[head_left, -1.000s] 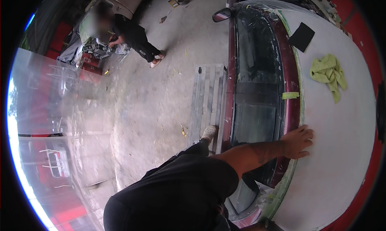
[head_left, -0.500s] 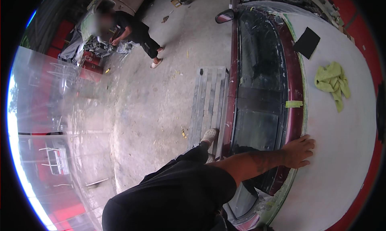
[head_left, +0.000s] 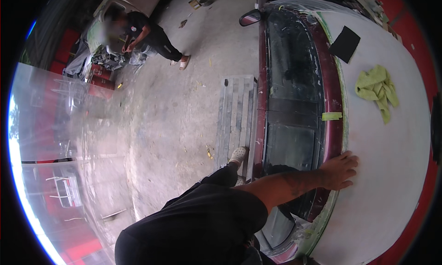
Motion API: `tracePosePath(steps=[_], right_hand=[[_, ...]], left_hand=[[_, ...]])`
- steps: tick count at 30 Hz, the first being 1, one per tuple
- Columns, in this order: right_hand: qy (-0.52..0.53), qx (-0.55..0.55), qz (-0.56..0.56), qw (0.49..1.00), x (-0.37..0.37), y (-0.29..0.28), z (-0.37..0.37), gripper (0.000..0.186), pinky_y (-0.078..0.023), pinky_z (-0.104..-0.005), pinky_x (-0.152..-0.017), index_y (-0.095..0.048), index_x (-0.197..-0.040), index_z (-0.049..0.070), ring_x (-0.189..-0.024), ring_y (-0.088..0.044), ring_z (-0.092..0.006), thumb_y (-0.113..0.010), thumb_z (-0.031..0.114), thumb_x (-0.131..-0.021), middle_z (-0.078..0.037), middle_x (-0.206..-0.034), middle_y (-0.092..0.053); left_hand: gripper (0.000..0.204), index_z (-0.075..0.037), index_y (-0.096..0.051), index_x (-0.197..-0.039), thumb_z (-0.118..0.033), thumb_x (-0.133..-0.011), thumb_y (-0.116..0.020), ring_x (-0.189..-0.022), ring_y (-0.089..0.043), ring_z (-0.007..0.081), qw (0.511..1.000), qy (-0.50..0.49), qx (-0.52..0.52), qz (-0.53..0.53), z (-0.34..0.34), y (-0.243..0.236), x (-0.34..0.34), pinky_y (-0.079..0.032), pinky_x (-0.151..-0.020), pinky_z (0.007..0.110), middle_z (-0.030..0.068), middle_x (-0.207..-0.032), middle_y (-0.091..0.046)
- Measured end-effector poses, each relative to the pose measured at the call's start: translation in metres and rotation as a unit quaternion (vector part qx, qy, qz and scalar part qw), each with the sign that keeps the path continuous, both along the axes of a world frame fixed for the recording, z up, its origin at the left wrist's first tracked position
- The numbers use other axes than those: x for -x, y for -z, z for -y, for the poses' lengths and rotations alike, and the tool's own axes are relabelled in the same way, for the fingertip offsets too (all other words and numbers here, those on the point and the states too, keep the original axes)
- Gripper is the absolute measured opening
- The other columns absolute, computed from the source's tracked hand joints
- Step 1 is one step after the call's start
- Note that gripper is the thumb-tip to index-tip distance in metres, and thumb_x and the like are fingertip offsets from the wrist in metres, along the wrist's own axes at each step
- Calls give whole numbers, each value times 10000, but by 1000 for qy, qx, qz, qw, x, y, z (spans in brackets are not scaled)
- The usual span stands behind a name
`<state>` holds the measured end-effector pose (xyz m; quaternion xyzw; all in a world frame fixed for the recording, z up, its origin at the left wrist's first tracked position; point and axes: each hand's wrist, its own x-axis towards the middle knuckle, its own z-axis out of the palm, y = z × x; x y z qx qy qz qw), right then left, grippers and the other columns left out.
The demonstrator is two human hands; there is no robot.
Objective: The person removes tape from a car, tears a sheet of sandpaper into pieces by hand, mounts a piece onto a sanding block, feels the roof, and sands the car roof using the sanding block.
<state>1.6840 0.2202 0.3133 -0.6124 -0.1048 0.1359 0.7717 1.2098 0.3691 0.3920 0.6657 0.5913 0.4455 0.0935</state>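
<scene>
My left hand (head_left: 340,171) lies palm down on the whitish, sanded-looking roof (head_left: 377,173) of a dark red car, close to its edge. Its fingers are apart and hold nothing. My forearm passes over the car's side windows (head_left: 291,145). Farther along the roof are a crumpled yellow-green cloth (head_left: 376,87) and a dark rectangular sheet (head_left: 345,44), both away from the hand. A strip of green tape (head_left: 332,116) crosses the red roof rail. My right hand is out of the picture.
I stand on a slatted metal bench (head_left: 234,113) beside the car. The side mirror (head_left: 250,18) juts out at the far end. Across the concrete floor (head_left: 170,113), a co-worker (head_left: 152,34) in dark clothes stands by covered parts. Clear plastic sheeting (head_left: 46,122) hangs at left.
The view has shifted slightly, moving the car a little left in the picture. My left hand stays on the roof. The co-worker's legs and feet have changed position.
</scene>
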Motion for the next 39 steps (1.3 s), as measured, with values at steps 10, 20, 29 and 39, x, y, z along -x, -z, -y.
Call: tracePosePath(steps=[10,20,29,39], right_hand=[[6,-22,40,999,-4,10,2,386,-545,-416,-619,-599,-1117,186,-749,-632,-247,-589,503,-897,-68,-942,-655],[6,-44,-8,999,-10,18,3,425,-547,-412,-601,-606,-1151,182,-740,-636,-244,-582,522,-897,-78,-950,-666],[3,-16,-1,1000,-1,13,3,430,-547,-416,-604,-601,-1158,173,-741,-634,-250,-586,513,-895,-85,-955,-664],[-4,26,17,1000,8,3,12,436,-548,-420,-608,-596,-1165,163,-742,-632,-258,-590,503,-892,-93,-960,-663]], left_hand=[[330,-73,-625,-1033,-359,-872,-596,-1328,-358,304,1000,15,10,8,0,0,0,-189,-1172,482,129,-1219,-487],[328,-79,-615,-1034,-364,-873,-594,-1334,-350,304,1000,11,9,-1,0,0,-1,-186,-1172,487,127,-1217,-483],[329,-72,-616,-1036,-354,-865,-606,-1318,-359,306,1000,15,8,1,0,-4,0,-198,-1163,486,127,-1200,-484],[358,-58,-603,-1099,-340,-878,-601,-1330,-341,308,1000,18,8,-5,0,-10,1,-202,-1164,490,133,-1212,-484]])
